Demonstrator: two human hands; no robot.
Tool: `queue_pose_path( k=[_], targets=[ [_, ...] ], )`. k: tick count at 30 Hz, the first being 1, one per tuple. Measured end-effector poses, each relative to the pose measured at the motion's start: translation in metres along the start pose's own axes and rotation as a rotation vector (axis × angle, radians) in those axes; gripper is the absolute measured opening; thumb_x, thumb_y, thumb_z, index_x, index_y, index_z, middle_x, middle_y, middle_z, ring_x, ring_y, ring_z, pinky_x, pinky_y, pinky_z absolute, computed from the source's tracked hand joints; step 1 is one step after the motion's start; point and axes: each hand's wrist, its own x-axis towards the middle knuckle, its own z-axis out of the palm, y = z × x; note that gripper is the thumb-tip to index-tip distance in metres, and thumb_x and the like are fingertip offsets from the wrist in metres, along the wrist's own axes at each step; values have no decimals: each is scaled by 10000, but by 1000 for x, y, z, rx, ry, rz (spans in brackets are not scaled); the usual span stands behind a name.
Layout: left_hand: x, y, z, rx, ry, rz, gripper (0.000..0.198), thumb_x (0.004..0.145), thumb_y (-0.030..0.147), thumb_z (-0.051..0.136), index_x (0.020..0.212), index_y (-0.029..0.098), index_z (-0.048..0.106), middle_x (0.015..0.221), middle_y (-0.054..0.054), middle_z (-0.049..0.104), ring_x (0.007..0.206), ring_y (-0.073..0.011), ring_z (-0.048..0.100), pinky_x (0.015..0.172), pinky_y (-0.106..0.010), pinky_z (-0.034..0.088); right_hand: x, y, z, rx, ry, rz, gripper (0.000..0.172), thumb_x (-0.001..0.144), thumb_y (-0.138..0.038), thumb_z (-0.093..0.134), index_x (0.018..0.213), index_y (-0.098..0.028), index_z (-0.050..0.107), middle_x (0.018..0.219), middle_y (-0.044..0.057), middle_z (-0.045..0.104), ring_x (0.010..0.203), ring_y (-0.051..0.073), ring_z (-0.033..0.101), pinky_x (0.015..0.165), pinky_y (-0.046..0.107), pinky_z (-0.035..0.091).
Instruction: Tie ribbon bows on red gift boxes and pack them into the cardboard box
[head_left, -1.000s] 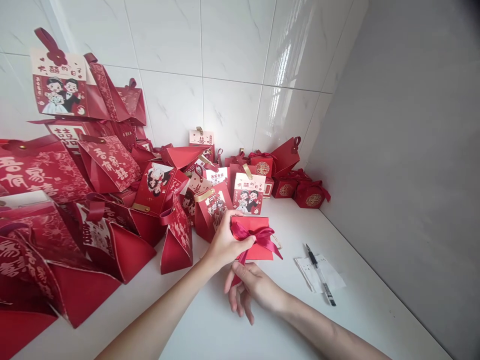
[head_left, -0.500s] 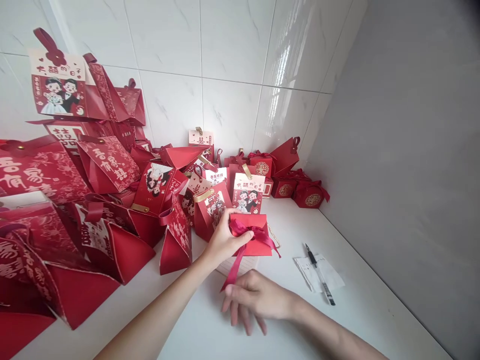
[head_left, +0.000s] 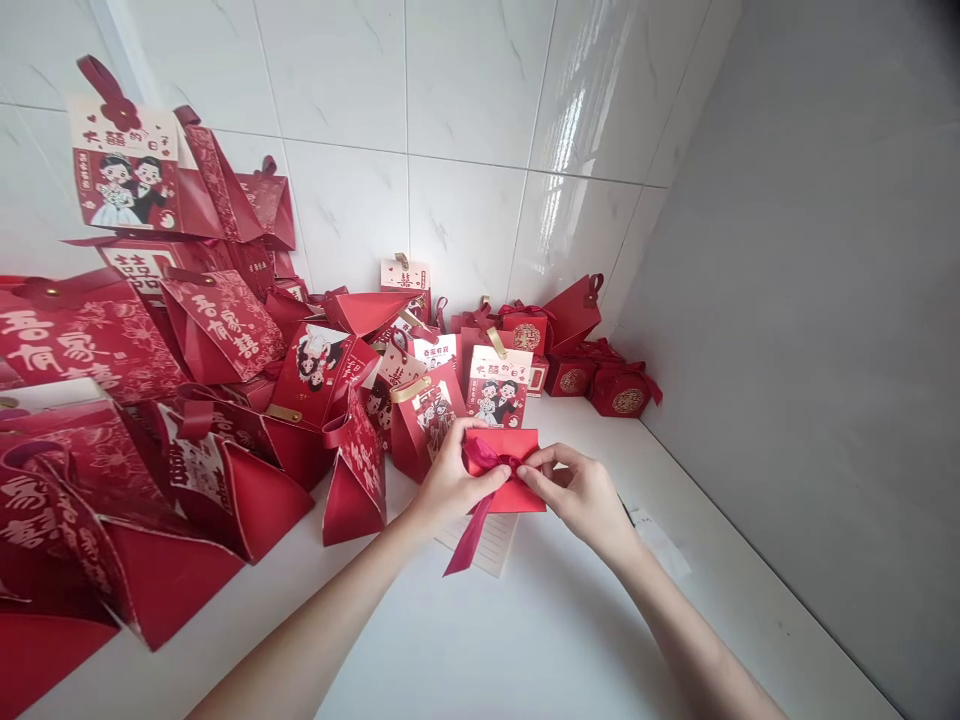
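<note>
A small red gift box [head_left: 517, 445] stands on the white counter [head_left: 540, 630] with a dark red ribbon [head_left: 471, 532] tied on its front. My left hand [head_left: 448, 485] pinches the left loop of the bow against the box. My right hand [head_left: 581, 495] pinches the ribbon at the knot from the right side. One loose ribbon tail hangs down toward me over a lined paper slip [head_left: 487, 540] lying under the box.
A big heap of red gift bags and boxes [head_left: 225, 400] fills the left and back of the counter. More small red boxes [head_left: 619, 388] sit in the back corner. White paper [head_left: 660, 545] lies behind my right wrist. A grey wall [head_left: 810, 350] closes the right.
My right hand let go of the ribbon tail, rose from the counter and took hold at the bow's right side. It now hides the pen. My left hand stayed on the bow.
</note>
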Motion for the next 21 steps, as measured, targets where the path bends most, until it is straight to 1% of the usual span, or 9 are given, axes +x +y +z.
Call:
queue_pose_path(
  k=[3, 6, 7, 9, 11, 12, 15, 18, 21],
  targets=[
    [0, 0, 1, -2, 0, 6, 450, 700, 301, 669, 1086, 230, 450, 1080, -34, 567, 1028, -212, 562, 893, -335, 461, -1, 0, 2, -12, 0, -44, 271, 796, -467, 586, 762, -201, 619, 730, 14, 546, 554, 114, 460, 504, 245, 367],
    [1, -1, 2, 8, 0, 12, 459, 693, 296, 675, 1087, 231, 449, 1088, -33, 558, 1030, -208, 556, 910, -338, 450, -2, -1, 2, 33, 41, -62, 312, 831, -504, 519, 789, -198, 563, 843, 37, 563, 513, 103, 459, 446, 244, 355],
    [1, -1, 2, 12, -1, 12, 460, 691, 296, 678, 1085, 230, 450, 1090, -32, 556, 1032, -207, 553, 912, -338, 448, -3, -2, 2, 49, 50, -60, 318, 840, -513, 503, 802, -200, 546, 845, 35, 566, 489, 97, 455, 426, 242, 346],
    [1, -2, 2, 12, -2, 12, 463, 692, 303, 682, 1085, 231, 447, 1094, -32, 552, 1032, -207, 551, 909, -337, 448, -5, -3, 2, 86, 33, -40, 315, 851, -516, 494, 805, -206, 520, 716, 1, 557, 422, 85, 426, 400, 234, 319],
    [1, -3, 1, 5, -9, 14, 466, 698, 309, 681, 1090, 232, 441, 1094, -33, 550, 1027, -206, 555, 897, -336, 454, -6, -4, 2, 129, -6, -7, 303, 859, -505, 500, 796, -208, 505, 531, -54, 480, 360, 75, 388, 401, 224, 304],
    [1, -3, 1, 5, -9, 17, 469, 700, 309, 682, 1093, 233, 439, 1097, -33, 548, 1030, -207, 554, 896, -337, 454, -6, -5, 2, 155, -23, 3, 301, 859, -499, 509, 789, -206, 502, 482, -71, 446, 341, 68, 377, 408, 219, 306],
    [1, -3, 2, 22, 3, 43, 470, 692, 308, 698, 1079, 232, 442, 1103, -33, 543, 1056, -211, 540, 911, -336, 441, -6, -8, 2, 286, -88, 41, 315, 815, -497, 583, 792, -196, 495, 504, -72, 487, 309, 45, 377, 394, 206, 292],
    [1, -3, 2, 22, -4, 48, 469, 688, 325, 707, 1066, 228, 446, 1089, -32, 546, 1049, -213, 537, 909, -338, 436, -4, -12, 1, 449, -162, 118, 380, 733, -523, 662, 809, -197, 481, 478, -86, 473, 266, 30, 320, 336, 186, 205],
    [0, -4, 1, -7, -20, 53, 469, 696, 323, 701, 1072, 226, 438, 1087, -34, 549, 1042, -214, 542, 917, -347, 427, -3, -13, 0, 522, -148, 159, 410, 715, -550, 664, 819, -195, 485, 418, -102, 427, 242, 24, 263, 304, 174, 144]
  ],
)
